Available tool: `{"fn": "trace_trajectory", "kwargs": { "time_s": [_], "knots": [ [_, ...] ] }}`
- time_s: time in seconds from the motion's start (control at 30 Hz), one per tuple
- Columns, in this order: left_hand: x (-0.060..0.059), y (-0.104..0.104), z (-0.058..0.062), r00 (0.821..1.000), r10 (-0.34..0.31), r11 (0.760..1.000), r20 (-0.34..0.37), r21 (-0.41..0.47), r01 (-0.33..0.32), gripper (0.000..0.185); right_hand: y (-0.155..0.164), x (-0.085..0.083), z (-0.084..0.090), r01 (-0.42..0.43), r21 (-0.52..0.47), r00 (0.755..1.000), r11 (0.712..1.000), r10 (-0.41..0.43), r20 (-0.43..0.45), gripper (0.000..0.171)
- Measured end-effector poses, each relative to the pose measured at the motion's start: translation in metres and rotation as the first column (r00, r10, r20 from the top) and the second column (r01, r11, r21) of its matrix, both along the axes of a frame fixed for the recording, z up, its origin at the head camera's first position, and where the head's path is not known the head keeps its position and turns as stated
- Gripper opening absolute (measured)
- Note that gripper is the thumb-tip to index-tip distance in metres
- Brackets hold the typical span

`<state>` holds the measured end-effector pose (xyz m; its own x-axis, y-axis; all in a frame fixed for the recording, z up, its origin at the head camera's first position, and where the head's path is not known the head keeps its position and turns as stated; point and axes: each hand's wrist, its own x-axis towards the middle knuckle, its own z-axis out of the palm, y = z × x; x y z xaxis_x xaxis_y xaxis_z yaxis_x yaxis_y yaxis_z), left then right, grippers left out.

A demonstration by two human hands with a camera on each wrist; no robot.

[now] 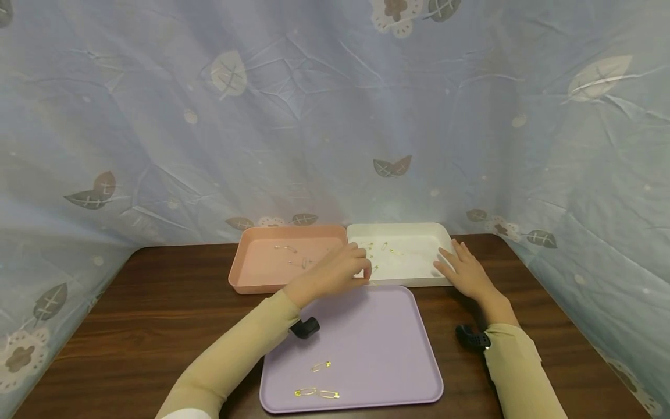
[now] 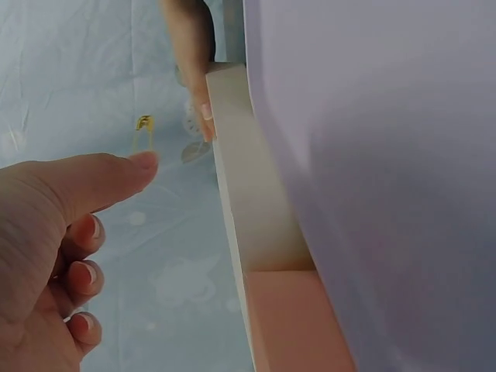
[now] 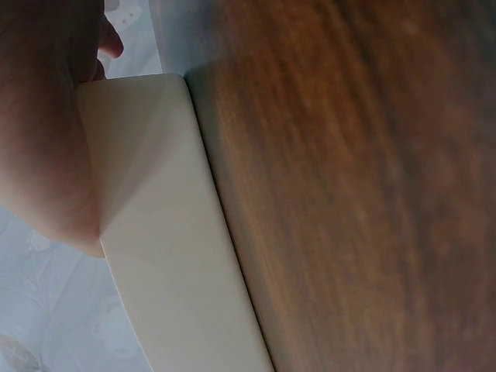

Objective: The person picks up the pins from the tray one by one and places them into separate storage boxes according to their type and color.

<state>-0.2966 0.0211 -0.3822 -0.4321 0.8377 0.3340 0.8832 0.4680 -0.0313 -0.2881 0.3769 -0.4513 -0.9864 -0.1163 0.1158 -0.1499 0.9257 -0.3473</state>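
My left hand reaches across to the front left corner of the white tray, thumb out and fingers curled. A small gold safety pin sits at the thumb tip, apparently pinched; the index finger is hidden. The same pin shows just below the fingertips. My right hand lies flat with straight fingers on the white tray's right front rim. Several more pins lie inside that tray.
A pink tray with a few pins adjoins the white one on the left. The lilac tray in front holds loose pins near its front edge. A leaf-print cloth hangs behind the brown wooden table.
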Motion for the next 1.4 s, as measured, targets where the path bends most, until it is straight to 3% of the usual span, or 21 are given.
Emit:
{"fn": "trace_trajectory", "kwargs": {
  "time_s": [0.47, 0.73, 1.23, 1.4],
  "knots": [
    [-0.020, 0.034, 0.003, 0.998, 0.037, 0.999, -0.057, 0.033, -0.035, 0.008, 0.000, 0.000, 0.000, -0.004, 0.001, 1.000, 1.000, 0.004, -0.016, 0.070],
    [-0.035, 0.054, -0.001, 0.994, 0.103, 0.994, 0.026, 0.018, -0.104, 0.011, 0.001, -0.002, -0.001, -0.002, 0.002, 1.000, 1.000, 0.002, -0.015, 0.071],
    [-0.056, 0.079, -0.015, 0.971, 0.215, 0.974, 0.102, 0.042, -0.221, 0.011, 0.000, -0.002, -0.001, 0.009, 0.003, 1.000, 1.000, -0.009, 0.001, 0.072],
    [-0.063, 0.082, -0.019, 0.964, 0.255, 0.965, 0.082, 0.047, -0.259, 0.013, 0.001, -0.002, -0.001, 0.008, 0.003, 1.000, 1.000, -0.008, -0.004, 0.072]
  ]
}}
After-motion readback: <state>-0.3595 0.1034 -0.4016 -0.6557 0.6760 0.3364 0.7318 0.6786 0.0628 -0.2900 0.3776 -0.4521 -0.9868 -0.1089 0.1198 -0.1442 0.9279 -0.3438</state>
